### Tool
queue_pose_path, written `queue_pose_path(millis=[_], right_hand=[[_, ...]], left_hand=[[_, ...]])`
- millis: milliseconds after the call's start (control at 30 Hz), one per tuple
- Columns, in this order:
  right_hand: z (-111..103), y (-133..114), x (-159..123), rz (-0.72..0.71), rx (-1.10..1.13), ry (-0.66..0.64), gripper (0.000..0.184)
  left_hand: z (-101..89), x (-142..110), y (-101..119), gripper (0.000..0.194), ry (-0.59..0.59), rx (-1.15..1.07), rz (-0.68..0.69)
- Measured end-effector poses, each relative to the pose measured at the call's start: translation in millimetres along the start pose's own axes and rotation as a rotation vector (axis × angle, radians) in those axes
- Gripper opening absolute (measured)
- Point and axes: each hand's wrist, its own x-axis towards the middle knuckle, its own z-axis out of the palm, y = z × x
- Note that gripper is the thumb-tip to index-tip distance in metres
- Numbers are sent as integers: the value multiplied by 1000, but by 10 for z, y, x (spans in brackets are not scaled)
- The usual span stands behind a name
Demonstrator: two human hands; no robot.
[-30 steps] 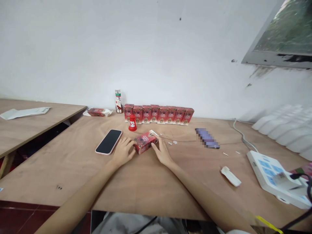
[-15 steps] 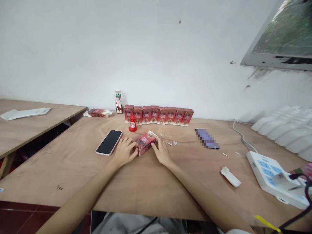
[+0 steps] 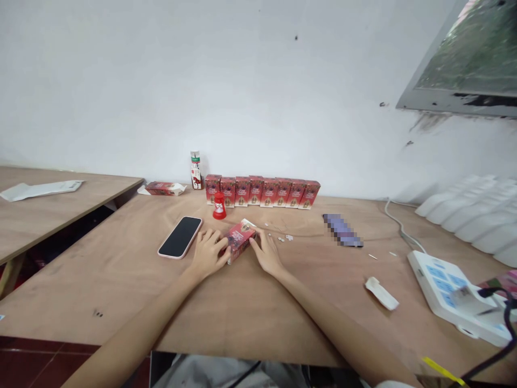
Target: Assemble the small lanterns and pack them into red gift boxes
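Observation:
A small red printed cardboard box (image 3: 239, 237) lies tilted at an angle on the wooden table, its white end pointing away from me. My left hand (image 3: 209, 253) grips its near left end, thumb on the front side and fingers over the back. On the right, my right hand (image 3: 266, 253) pinches the far end between thumb and fingers; some fingertips are hidden behind the box. Just behind it stands a small red lantern-shaped item (image 3: 219, 207). Farther back, several matching red boxes (image 3: 268, 192) stand upright in a row by the wall.
A phone (image 3: 180, 237) lies left of my hands, another pixelated device (image 3: 342, 230) to the right. White scraps (image 3: 289, 237) lie beyond my right hand. A power strip (image 3: 448, 291) with cables sits far right. An opened red carton (image 3: 163, 188) and a bottle-shaped package (image 3: 196, 171) are at the back.
The held box has shifted slightly toward me and turned a little, its near end lower in view. My left hand has moved slightly with it; both hands stay on the box.

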Motion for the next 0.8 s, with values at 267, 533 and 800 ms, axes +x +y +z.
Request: queue_pose_path(millis=[267,533,800], right_hand=[[15,-26,0,24,-22,12,32],[18,-60,3,49,-66,-3,33],[15,-99,-1,72,-69,7,34]], left_hand=[[4,1,5,23,47,31,39],[12,-12,2,26,78,34,88],[15,-21,10,27,91,25,99]])
